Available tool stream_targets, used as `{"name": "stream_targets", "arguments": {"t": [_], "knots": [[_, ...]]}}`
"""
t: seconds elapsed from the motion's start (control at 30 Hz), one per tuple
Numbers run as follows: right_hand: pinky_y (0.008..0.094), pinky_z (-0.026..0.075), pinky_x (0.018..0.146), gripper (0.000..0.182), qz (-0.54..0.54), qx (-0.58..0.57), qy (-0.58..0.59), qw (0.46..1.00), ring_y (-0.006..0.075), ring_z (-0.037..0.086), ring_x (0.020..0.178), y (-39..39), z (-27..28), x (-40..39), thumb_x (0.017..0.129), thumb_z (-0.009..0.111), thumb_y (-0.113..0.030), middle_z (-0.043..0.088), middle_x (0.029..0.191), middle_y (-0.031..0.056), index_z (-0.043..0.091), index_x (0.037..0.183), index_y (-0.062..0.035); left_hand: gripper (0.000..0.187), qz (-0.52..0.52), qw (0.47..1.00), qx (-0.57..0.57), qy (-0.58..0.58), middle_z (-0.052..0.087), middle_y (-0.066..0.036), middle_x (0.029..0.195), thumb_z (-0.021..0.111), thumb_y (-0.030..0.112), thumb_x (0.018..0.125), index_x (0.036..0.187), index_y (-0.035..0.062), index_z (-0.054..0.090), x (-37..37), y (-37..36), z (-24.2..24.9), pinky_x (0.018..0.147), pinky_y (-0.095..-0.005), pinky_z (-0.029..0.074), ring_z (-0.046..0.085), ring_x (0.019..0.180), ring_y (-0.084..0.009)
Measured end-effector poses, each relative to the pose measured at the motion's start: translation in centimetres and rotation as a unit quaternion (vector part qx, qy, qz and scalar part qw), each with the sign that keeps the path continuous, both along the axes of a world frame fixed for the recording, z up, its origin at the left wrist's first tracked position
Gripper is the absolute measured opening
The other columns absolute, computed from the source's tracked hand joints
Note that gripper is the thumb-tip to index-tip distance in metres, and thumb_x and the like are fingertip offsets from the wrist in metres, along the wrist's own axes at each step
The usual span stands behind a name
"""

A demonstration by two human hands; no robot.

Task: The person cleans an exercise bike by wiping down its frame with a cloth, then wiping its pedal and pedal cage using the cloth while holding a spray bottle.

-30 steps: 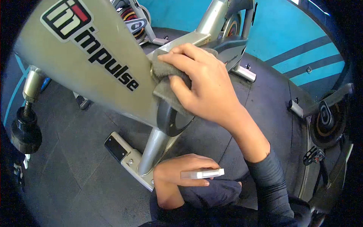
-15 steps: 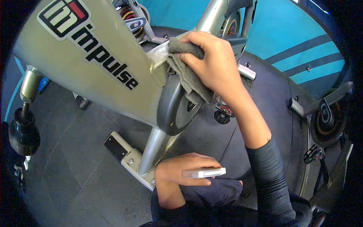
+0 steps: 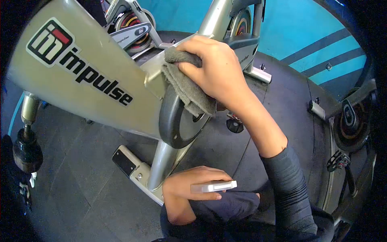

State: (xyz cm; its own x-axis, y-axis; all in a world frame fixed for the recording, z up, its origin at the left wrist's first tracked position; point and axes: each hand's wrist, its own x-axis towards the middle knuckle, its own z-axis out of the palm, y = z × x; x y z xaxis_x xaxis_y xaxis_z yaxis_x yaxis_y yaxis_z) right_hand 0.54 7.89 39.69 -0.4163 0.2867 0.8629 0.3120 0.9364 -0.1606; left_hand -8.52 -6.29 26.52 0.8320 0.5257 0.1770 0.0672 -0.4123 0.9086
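My right hand (image 3: 219,70) is closed on a folded grey cloth (image 3: 187,86). The cloth lies against the upper part of a dark round cover (image 3: 171,123) on an exercise bike (image 3: 133,72), and hides part of that cover. Lower down, my left hand (image 3: 197,181) is wrapped round a spray bottle (image 3: 215,186), held near my knee. From above, only its pale head with a white nozzle pointing right shows; the body is hidden below the hand. The bike's pale frame carries a large "impulse" label (image 3: 96,80).
The bike's foot bar (image 3: 137,171) rests on the dark tiled floor (image 3: 92,169) near my left hand. More exercise bikes stand behind (image 3: 133,28) and at the right (image 3: 350,121). A blue wall (image 3: 298,36) with dark stripes is at the back. A pedal (image 3: 235,125) sits below my right wrist.
The view has shifted, so the bike sits further left in it. My right hand and the cloth appear further left too, still on the cover's top. My left hand keeps its hold.
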Motion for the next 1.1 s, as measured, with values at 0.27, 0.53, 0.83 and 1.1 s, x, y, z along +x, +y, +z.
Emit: {"name": "stream_targets", "arguments": {"t": [0.27,0.53,0.83,1.1], "knots": [[0.0443,0.052,0.076,0.024,-0.059,-0.054,-0.081,0.993,0.0343,0.064,0.085,1.3,1.8,0.6,0.072,0.066,-0.017,0.068,0.088,0.0137,0.071,0.095,-0.0122,0.041,0.008,1.0,0.007,-0.013,0.06,-0.017,0.105,0.065,0.021,0.084,0.116,-0.0022,0.053,0.4,0.0,-0.4,0.084,-0.0364,0.047,0.06,0.098,-0.0296],[0.0377,0.05,0.081,0.031,-0.17,-0.071,-0.124,0.975,0.0333,0.065,0.085,3.2,2.8,0.9,0.074,0.066,-0.016,0.066,0.092,0.0201,0.068,0.103,-0.005,0.041,0.005,1.0,-0.008,0.008,0.06,-0.016,0.109,0.065,0.019,0.086,0.12,-0.0018,0.053,-0.1,-0.2,-0.2,0.087,-0.0354,0.046,0.06,0.102,-0.0274],[0.0343,0.046,0.088,0.031,0.29,-0.438,0.42,0.74,0.0188,0.058,0.102,7.2,1.2,6.1,0.094,0.054,-0.026,0.062,0.108,0.0078,0.056,0.114,-0.003,0.041,0.019,0.999,0.027,-0.019,0.061,-0.015,0.108,0.066,0.016,0.085,0.119,-0.0015,0.053,-0.7,-0.5,-0.3,0.084,-0.0356,0.048,0.061,0.099,-0.0266],[0.0352,0.049,0.083,0.041,0.09,-0.201,0.373,0.901,0.0212,0.059,0.097,2.5,0.3,4.4,0.098,0.04,-0.04,0.059,0.107,0.0103,0.052,0.119,-0.0069,0.041,0.017,0.999,0.017,-0.026,0.061,-0.015,0.107,0.066,0.016,0.085,0.119,-0.0014,0.053,-1.0,-0.6,0.0,0.084,-0.0353,0.048,0.061,0.099,-0.0262]]}}
